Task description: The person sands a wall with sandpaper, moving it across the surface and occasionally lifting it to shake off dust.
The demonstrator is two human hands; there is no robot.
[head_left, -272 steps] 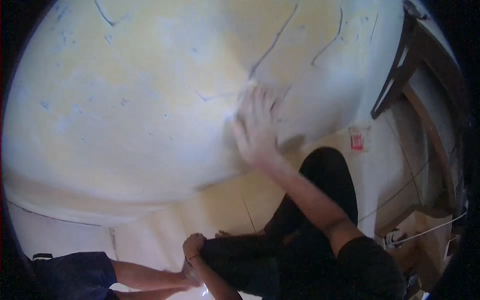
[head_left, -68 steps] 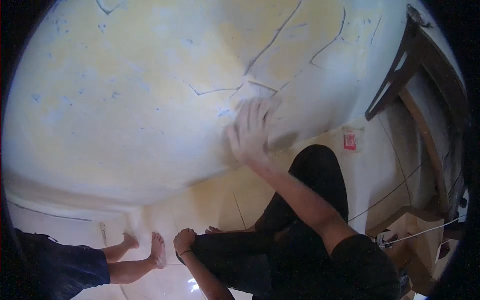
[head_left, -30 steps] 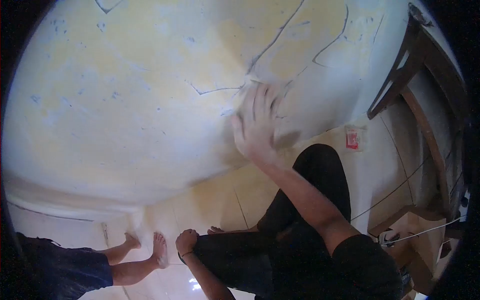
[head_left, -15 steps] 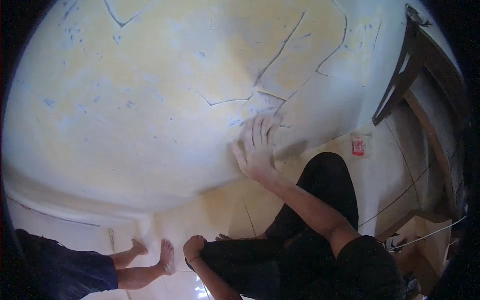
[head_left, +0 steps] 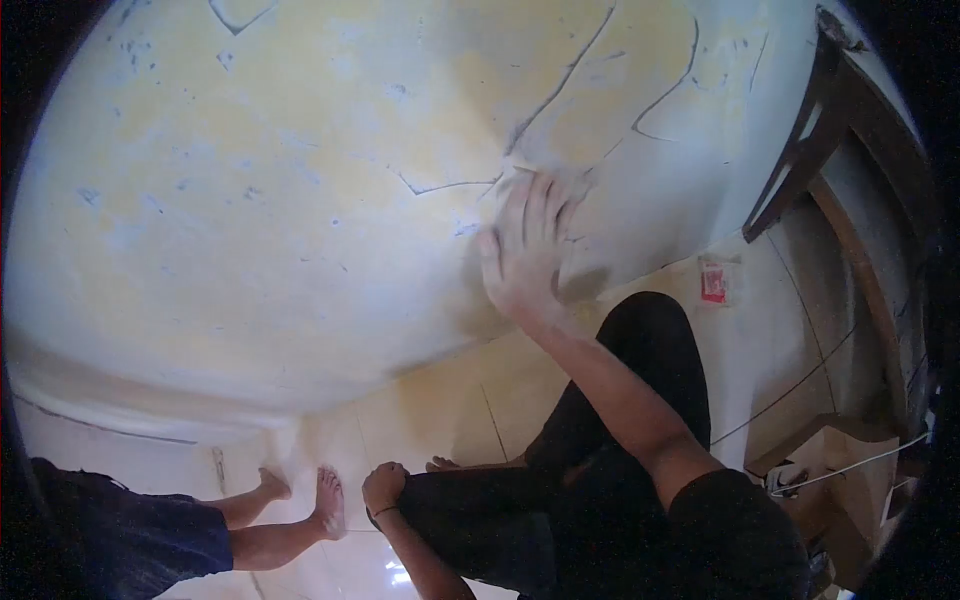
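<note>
The only print in view is on a small red and white packet (head_left: 713, 283) lying on the floor by the wall's foot; its lettering is too small to read.

The right hand (head_left: 528, 252) lies flat against the wall (head_left: 250, 200), palm on the plaster, fingers (head_left: 541, 203) stretched out and slightly spread, pointing up the wall and a little to the right. It grips nothing that can be made out. There may be a pale sheet under the fingertips, but blur hides it. Just above the fingertips several cracks meet: the longest crack (head_left: 560, 90) runs diagonally up and right from the hand, and a shorter one branches leftwards.

The wall is yellow paint over pale plaster, chalky and mottled, with whitish worn patches, small bluish flecks and flaking edges along the cracks.

The left hand (head_left: 384, 489) is curled into a loose fist, a dark band at the wrist, resting on the knee of the black trousers (head_left: 650, 350); it holds nothing visible.

The floor (head_left: 440, 410) is glossy cream tile with thin dark joints. At lower left a second person's bare feet (head_left: 325, 500) stand on it, below dark blue shorts (head_left: 130, 540). On the right a dark wooden frame (head_left: 800, 140) leans by the wall, and a white cord (head_left: 850, 462) crosses a brown box.
</note>
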